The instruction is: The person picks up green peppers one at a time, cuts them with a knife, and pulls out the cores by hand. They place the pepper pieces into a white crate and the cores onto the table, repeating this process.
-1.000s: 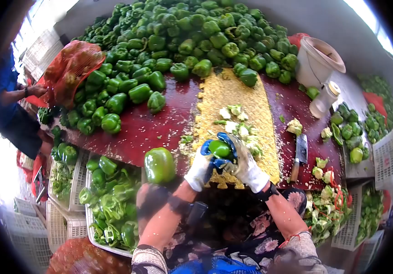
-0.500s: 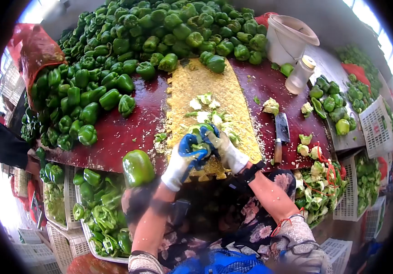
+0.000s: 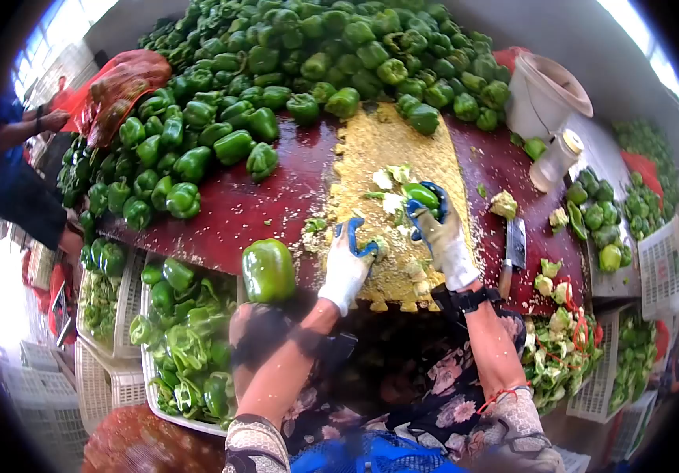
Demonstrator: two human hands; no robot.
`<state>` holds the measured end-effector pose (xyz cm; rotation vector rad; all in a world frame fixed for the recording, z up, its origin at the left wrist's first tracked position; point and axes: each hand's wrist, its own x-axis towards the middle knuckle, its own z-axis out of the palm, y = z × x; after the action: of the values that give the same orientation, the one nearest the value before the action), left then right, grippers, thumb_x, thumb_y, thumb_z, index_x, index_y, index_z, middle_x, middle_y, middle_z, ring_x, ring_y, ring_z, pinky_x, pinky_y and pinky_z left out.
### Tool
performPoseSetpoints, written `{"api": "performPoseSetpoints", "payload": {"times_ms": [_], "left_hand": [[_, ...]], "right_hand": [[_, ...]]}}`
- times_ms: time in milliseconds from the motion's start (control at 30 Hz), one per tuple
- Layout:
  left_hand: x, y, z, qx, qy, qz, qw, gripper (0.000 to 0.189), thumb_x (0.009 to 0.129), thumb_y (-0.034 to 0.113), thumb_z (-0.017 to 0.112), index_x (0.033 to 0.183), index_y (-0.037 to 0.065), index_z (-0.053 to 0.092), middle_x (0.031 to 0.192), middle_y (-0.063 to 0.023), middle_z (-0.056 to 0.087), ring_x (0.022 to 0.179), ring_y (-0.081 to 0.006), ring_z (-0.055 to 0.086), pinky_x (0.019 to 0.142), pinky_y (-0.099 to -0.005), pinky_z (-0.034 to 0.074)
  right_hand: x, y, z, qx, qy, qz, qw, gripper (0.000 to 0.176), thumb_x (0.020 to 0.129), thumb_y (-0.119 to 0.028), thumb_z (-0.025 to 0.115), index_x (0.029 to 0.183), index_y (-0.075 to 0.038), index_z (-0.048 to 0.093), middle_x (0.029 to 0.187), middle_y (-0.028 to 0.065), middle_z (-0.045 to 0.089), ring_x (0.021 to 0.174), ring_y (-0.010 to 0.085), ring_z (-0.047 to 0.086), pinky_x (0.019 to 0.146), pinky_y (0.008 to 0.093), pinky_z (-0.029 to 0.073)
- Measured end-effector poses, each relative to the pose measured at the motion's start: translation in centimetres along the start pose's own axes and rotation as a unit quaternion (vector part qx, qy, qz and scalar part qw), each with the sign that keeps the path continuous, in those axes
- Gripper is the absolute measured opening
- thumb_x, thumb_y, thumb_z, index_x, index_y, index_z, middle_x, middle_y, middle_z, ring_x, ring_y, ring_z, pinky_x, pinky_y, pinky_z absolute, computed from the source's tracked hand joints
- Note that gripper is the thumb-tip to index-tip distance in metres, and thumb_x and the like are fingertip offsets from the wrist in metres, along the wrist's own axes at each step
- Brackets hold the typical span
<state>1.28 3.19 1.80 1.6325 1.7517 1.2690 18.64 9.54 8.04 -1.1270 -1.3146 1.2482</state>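
Over the yellow mat (image 3: 391, 284), my right hand (image 3: 446, 236), in a white glove with blue fingers, grips a green bell pepper (image 3: 420, 195) at its fingertips. My left hand (image 3: 349, 264), gloved the same way, is low over the mat with thumb and forefinger spread apart. A pale pepper scrap lies by its thumb. White pepper cores (image 3: 393, 202) and pale seeds lie on the mat between and beyond the hands. One large pepper (image 3: 268, 270) shows left of my left forearm.
A large heap of peppers (image 3: 292, 55) covers the far side. On the right are a cleaver (image 3: 515, 246), a jar (image 3: 556, 161) and a white bucket (image 3: 546, 94). A crate of pepper pieces (image 3: 150, 370) stands lower left. Another person (image 3: 20, 150) is at far left beside a red mesh bag (image 3: 123, 91).
My hands have moved apart from their meeting point over the mat. The right went forward and right, where it now holds a pepper; the left has come away with fingers spread. The view has shifted.
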Motion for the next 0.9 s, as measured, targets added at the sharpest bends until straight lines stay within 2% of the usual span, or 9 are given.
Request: {"api": "performPoseSetpoints", "payload": {"times_ms": [233, 267, 300, 400, 500, 567, 633, 700, 900], "left_hand": [[-0.9, 0.5, 0.8, -0.159, -0.054, -0.110, 0.980, 0.049, 0.086, 0.023, 0.068, 0.128, 0.006, 0.051, 0.119, -0.0180, 0.059, 0.109, -0.0323, 0.057, 0.094, -0.0400, 0.046], [-1.5, -0.2, 1.1, -0.256, -0.049, -0.118, 0.958, 0.048, 0.087, 0.026, 0.066, 0.128, 0.006, 0.051, 0.118, -0.0165, 0.059, 0.107, -0.0301, 0.058, 0.092, -0.0387, 0.047], [-2.1, -1.3, 1.4, -0.377, -0.043, -0.138, 0.915, 0.047, 0.089, 0.028, 0.064, 0.129, 0.006, 0.051, 0.117, -0.0151, 0.060, 0.105, -0.0280, 0.059, 0.090, -0.0374, 0.048], [-2.5, -4.2, 2.3, -0.621, -0.020, -0.197, 0.758, 0.045, 0.094, 0.035, 0.059, 0.129, 0.007, 0.050, 0.113, -0.0107, 0.062, 0.098, -0.0215, 0.061, 0.083, -0.0335, 0.050], [-0.4, -2.4, 1.0, -0.271, 0.062, -0.124, 0.952, 0.031, 0.086, 0.005, 0.067, 0.116, 0.005, 0.059, 0.099, -0.0036, 0.063, 0.087, -0.0153, 0.059, 0.075, -0.0283, 0.051], [-0.1, -2.2, 0.1, -0.257, 0.020, -0.148, 0.955, 0.023, 0.088, 0.000, 0.062, 0.110, 0.006, 0.061, 0.094, -0.0017, 0.062, 0.082, -0.0121, 0.058, 0.069, -0.0265, 0.050], [-0.3, 0.5, -1.3, -0.359, -0.022, -0.220, 0.907, 0.024, 0.088, -0.002, 0.061, 0.109, 0.008, 0.061, 0.093, -0.0009, 0.062, 0.075, -0.0080, 0.057, 0.061, -0.0236, 0.048], [-0.3, 0.8, -0.6, -0.373, -0.018, -0.223, 0.901, 0.025, 0.088, -0.004, 0.060, 0.109, 0.010, 0.061, 0.095, -0.0005, 0.062, 0.071, -0.0063, 0.056, 0.056, -0.0214, 0.046], [-1.0, -0.3, 1.7, -0.218, 0.001, -0.078, 0.973, 0.023, 0.090, -0.001, 0.062, 0.111, 0.008, 0.062, 0.088, 0.0008, 0.062, 0.067, -0.0057, 0.057, 0.056, -0.0194, 0.046]], "right_hand": [[-2.6, -2.9, 11.1, 0.148, -0.282, 0.008, 0.948, 0.061, 0.092, -0.027, 0.066, 0.145, -0.013, 0.040, 0.107, 0.0076, 0.063, 0.088, 0.0141, 0.060, 0.076, 0.0296, 0.055], [-4.7, -9.1, 12.1, 0.034, -0.360, 0.033, 0.932, 0.071, 0.090, -0.028, 0.068, 0.150, -0.013, 0.032, 0.115, 0.0136, 0.062, 0.094, 0.0154, 0.061, 0.084, 0.0324, 0.053], [-4.7, -9.8, 12.8, -0.062, -0.387, -0.068, 0.917, 0.097, 0.090, -0.044, 0.066, 0.153, 0.001, 0.008, 0.150, 0.0297, 0.033, 0.138, 0.0365, 0.038, 0.113, 0.0415, 0.032], [-4.5, -10.3, 12.8, -0.120, -0.307, -0.146, 0.933, 0.097, 0.087, -0.046, 0.067, 0.152, 0.002, 0.014, 0.151, 0.0311, 0.029, 0.143, 0.0378, 0.028, 0.116, 0.0408, 0.027], [-3.0, -8.5, 8.5, -0.201, -0.171, -0.070, 0.962, 0.087, 0.086, -0.034, 0.071, 0.153, -0.007, 0.021, 0.149, 0.0250, 0.037, 0.137, 0.0349, 0.038, 0.113, 0.0407, 0.033], [0.9, -4.7, 3.3, -0.304, -0.081, -0.145, 0.938, 0.071, 0.089, -0.027, 0.068, 0.148, -0.010, 0.032, 0.143, 0.0200, 0.044, 0.123, 0.0310, 0.052, 0.103, 0.0423, 0.046], [2.4, -5.6, -2.4, -0.396, 0.029, 0.013, 0.918, 0.076, 0.086, -0.034, 0.071, 0.148, -0.011, 0.034, 0.141, 0.0220, 0.045, 0.126, 0.0329, 0.049, 0.101, 0.0418, 0.047], [5.1, -3.9, -8.1, -0.618, 0.139, 0.070, 0.771, 0.086, 0.083, -0.052, 0.067, 0.152, -0.017, 0.029, 0.151, 0.0215, 0.034, 0.138, 0.0365, 0.036, 0.114, 0.0504, 0.032], [6.7, 0.7, -18.0, -0.663, -0.014, 0.082, 0.744, 0.057, 0.086, -0.029, 0.061, 0.139, -0.014, 0.048, 0.140, 0.0214, 0.048, 0.128, 0.0391, 0.048, 0.107, 0.0515, 0.039]]}}
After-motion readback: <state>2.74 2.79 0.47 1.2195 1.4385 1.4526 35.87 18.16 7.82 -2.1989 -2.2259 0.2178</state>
